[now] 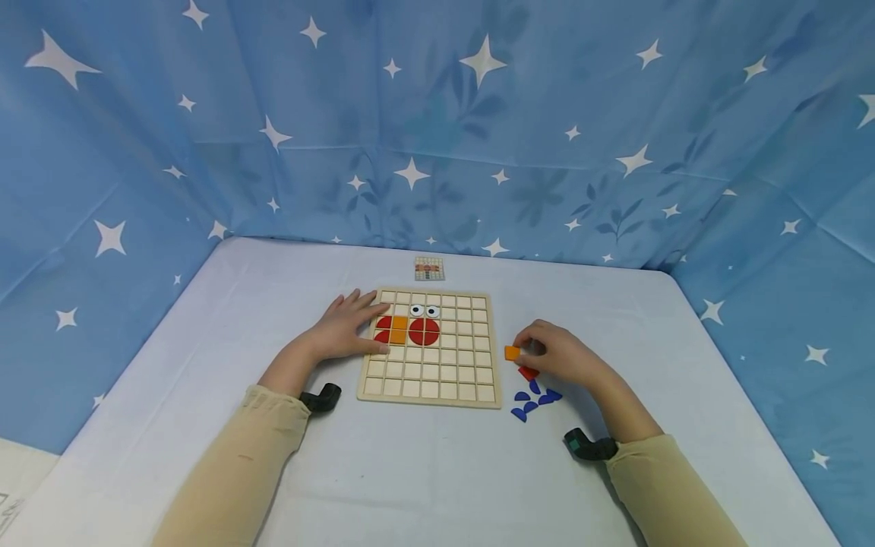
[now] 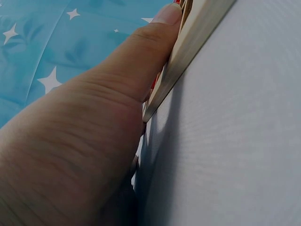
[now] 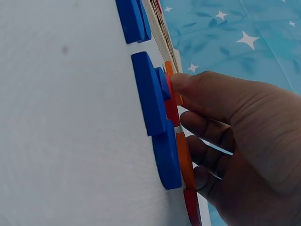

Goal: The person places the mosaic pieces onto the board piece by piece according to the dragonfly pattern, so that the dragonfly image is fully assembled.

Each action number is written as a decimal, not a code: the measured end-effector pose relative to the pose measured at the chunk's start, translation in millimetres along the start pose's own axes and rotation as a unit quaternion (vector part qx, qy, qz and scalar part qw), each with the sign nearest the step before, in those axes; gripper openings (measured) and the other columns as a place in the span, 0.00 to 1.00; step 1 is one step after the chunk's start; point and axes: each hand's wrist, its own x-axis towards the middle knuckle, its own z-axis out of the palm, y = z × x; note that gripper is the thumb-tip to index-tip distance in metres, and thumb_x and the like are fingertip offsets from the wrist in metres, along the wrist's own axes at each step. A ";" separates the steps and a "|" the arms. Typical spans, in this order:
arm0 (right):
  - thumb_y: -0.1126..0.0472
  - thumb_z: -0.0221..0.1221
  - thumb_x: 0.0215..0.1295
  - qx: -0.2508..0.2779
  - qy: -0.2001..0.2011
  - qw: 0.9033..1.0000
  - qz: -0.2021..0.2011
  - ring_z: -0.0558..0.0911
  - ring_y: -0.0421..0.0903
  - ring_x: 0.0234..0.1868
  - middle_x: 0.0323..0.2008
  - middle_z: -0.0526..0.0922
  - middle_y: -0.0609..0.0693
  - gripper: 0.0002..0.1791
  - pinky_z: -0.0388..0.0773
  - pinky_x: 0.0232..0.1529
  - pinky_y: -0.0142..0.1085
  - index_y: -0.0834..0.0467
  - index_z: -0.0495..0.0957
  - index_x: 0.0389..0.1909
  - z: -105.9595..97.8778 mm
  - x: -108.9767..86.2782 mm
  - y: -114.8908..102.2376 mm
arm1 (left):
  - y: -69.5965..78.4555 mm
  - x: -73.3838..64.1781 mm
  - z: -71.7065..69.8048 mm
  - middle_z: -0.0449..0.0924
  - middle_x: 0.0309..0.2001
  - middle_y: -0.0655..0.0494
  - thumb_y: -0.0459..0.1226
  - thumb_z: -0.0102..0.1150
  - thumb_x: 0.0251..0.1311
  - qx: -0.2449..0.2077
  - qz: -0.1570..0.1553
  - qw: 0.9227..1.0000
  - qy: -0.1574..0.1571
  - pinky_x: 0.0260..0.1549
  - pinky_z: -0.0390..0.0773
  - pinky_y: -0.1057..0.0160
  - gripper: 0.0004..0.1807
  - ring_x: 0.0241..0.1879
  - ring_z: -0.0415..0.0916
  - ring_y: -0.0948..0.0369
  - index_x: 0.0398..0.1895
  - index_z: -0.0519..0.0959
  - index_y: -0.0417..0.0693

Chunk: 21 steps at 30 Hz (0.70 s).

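My left hand [image 1: 345, 328] lies over the left edge of a wooden grid board [image 1: 465, 372], fingers spread and thumb on the board. Near that hand are red quarter-round pieces [image 1: 383, 323] and orange squares [image 1: 399, 330]. A red circle [image 1: 424, 332] made of pieces sits beside them, below two round eye pieces [image 1: 424, 311]. Right of the board, my right hand [image 1: 563, 353] pinches an orange square [image 1: 511, 352] between thumb and fingertips. Close under those fingers lies a red piece [image 1: 529, 373]. In the right wrist view, another orange piece [image 3: 185, 160] is beside the curled fingers.
Several blue pieces [image 1: 530, 407], mostly half-round, lie loose on the white table [image 1: 424, 479] below the right hand. A small pattern card [image 1: 429, 269] lies behind the board. A blue curtain with stars [image 1: 437, 114] surrounds the back and sides.
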 end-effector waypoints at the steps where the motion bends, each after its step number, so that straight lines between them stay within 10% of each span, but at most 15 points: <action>1: 0.56 0.66 0.63 -0.001 0.001 1.000 -0.001 0.73 0.44 0.38 0.39 0.78 0.44 0.09 0.75 0.40 0.37 0.50 0.81 0.43 -0.1 0.1 -0.5 | -0.1 0.1 -0.2 0.44 0.80 0.52 0.68 0.62 0.52 0.000 -0.001 1.000 0.000 0.76 0.32 0.42 0.51 0.80 0.33 0.45 0.77 0.58 0.62; 15: 0.56 0.64 0.66 0.016 0.008 1.000 -0.014 0.73 0.44 0.30 0.40 0.77 0.48 0.10 0.76 0.25 0.35 0.49 0.80 0.46 -10.2 6.2 -20.6 | -0.7 -0.5 -1.2 0.44 0.81 0.53 0.67 0.63 0.52 -0.005 -0.001 1.000 -0.002 0.76 0.31 0.42 0.51 0.80 0.32 0.46 0.77 0.58 0.62; 21: 0.55 0.64 0.66 -0.002 0.018 0.999 -0.037 0.73 0.44 0.38 0.41 0.78 0.47 0.11 0.73 0.35 0.36 0.49 0.81 0.48 -12.5 20.7 -39.7 | -0.3 -0.4 -1.3 0.44 0.80 0.52 0.67 0.63 0.52 -0.002 -0.001 1.000 -0.002 0.76 0.31 0.42 0.51 0.80 0.33 0.45 0.77 0.58 0.62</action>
